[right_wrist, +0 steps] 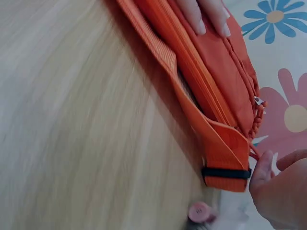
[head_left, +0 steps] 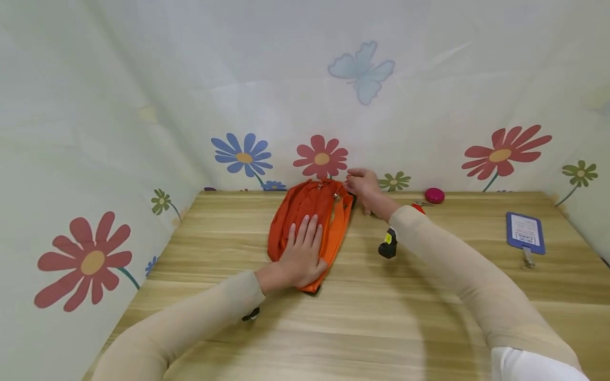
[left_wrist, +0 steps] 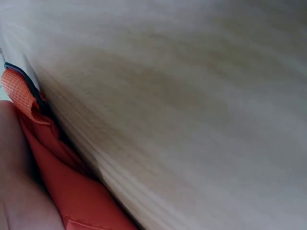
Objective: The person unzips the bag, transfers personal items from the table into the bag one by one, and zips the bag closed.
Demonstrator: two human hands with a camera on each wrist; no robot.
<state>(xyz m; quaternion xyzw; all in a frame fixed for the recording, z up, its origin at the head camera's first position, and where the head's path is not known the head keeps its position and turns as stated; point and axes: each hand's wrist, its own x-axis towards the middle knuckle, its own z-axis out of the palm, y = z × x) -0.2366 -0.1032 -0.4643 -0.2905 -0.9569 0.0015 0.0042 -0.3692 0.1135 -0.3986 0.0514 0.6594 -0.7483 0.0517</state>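
Note:
An orange-red sling bag (head_left: 299,211) with a bright orange webbing strap (head_left: 339,227) lies on the table, towards the back wall. My left hand (head_left: 301,254) rests flat on the bag's front with straight fingers, and its fingertips show at the top of the right wrist view. At the bag's far end, my right hand (right_wrist: 283,187) pinches a thin red cord between thumb and forefinger. Close by are a metal zipper slider (right_wrist: 259,101) with a braided pull and a black strap buckle (right_wrist: 225,173). The left wrist view shows the bag's edge (left_wrist: 81,191) beside the palm.
Right of the bag are a round magenta item (head_left: 434,195), a small red item with metal parts (head_left: 419,207) partly behind my sleeve, and a blue-framed card holder (head_left: 525,232) with a clip. A flower-printed cloth wall (head_left: 405,132) rises behind the wooden table (head_left: 362,328).

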